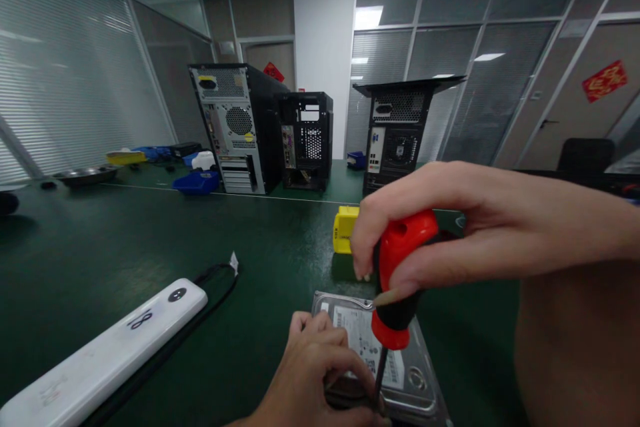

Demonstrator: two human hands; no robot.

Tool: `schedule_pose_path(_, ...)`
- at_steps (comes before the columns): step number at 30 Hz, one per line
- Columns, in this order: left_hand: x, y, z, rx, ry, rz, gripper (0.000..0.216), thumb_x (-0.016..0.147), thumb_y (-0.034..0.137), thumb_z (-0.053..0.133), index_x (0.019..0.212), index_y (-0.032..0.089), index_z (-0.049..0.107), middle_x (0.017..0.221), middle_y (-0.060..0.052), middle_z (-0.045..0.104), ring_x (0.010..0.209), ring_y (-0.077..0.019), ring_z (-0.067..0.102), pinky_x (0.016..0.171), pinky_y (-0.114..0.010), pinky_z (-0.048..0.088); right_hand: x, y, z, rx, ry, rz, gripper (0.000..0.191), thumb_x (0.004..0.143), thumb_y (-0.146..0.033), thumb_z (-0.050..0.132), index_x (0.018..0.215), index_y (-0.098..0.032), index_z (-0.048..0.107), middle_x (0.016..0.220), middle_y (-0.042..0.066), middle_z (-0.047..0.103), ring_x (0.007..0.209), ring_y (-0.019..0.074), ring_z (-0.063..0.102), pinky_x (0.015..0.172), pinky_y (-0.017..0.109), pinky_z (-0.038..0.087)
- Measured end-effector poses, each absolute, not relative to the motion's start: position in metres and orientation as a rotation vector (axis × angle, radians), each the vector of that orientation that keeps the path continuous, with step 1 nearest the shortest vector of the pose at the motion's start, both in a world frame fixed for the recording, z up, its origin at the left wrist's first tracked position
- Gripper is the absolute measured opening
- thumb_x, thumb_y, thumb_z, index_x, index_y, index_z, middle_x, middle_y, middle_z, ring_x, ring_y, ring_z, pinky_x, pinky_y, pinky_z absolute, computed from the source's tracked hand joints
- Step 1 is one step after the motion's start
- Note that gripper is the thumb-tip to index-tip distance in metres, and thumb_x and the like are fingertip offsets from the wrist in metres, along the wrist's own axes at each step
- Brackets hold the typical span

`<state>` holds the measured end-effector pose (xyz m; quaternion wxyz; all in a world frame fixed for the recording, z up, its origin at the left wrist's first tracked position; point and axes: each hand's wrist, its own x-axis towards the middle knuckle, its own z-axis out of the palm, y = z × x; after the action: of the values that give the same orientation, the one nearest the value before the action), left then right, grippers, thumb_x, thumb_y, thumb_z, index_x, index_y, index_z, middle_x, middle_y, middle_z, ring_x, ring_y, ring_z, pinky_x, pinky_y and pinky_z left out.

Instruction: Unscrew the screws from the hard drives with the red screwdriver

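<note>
Drive [400, 370], near and right of centre, lies partly beneath my left hand [325, 360], whose grip I cannot tell; my right hand [500, 220] clamps the red-and-black screwdriver [400, 313]. I judge the flat metal drive stiff, slick, fairly heavy, best taken by its edges. Farther: smooth yellow block [345, 230], then boxy, perforated towers [237, 123].
</note>
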<state>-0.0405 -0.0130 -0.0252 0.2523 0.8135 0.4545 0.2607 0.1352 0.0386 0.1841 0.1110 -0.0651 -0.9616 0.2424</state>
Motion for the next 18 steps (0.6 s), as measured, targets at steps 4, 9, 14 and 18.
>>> schedule_pose_path(4,-0.041,-0.013,-0.024,2.249,1.239,0.678,0.022,0.061,0.041,0.084,0.075,0.028,0.072,0.089,0.004,0.070,0.092,-0.0220,0.052,0.077,-0.032,0.023,0.135,0.038,0.182,-0.229,-2.829,0.806,0.017,0.089,-0.024,0.060,0.078,-0.011,0.060,0.072,-0.004,0.059,0.064,0.0034,0.056,0.054,0.010,0.042)
schedule_pose_path(9,-0.044,-0.012,-0.024,2.272,1.213,0.629,0.020,0.065,0.040,0.082,0.079,0.029,0.073,0.090,0.002,0.068,0.091,-0.0213,0.052,0.077,-0.033,0.024,0.141,0.037,0.180,-0.303,-2.753,0.915,0.019,0.092,-0.032,0.052,0.086,-0.014,0.056,0.077,-0.002,0.059,0.067,0.0073,0.056,0.055,0.016,0.043)
schedule_pose_path(14,-0.045,-0.012,-0.029,2.287,1.190,0.693,0.020,0.064,0.040,0.082,0.078,0.029,0.072,0.088,0.003,0.067,0.089,-0.0207,0.052,0.076,-0.032,0.024,0.144,0.038,0.181,-0.270,-2.732,0.934,0.014,0.094,-0.017,0.044,0.099,-0.011,0.056,0.088,0.002,0.061,0.079,0.0087,0.057,0.069,0.016,0.047)
schedule_pose_path(18,-0.045,-0.011,-0.030,2.299,1.171,0.732,0.021,0.064,0.041,0.082,0.079,0.030,0.072,0.086,0.003,0.067,0.089,-0.0212,0.052,0.076,-0.032,0.023,0.143,0.042,0.182,-0.089,-2.768,0.859,0.018,0.094,-0.021,0.049,0.097,-0.007,0.060,0.089,0.003,0.063,0.080,0.0088,0.060,0.073,0.015,0.048)
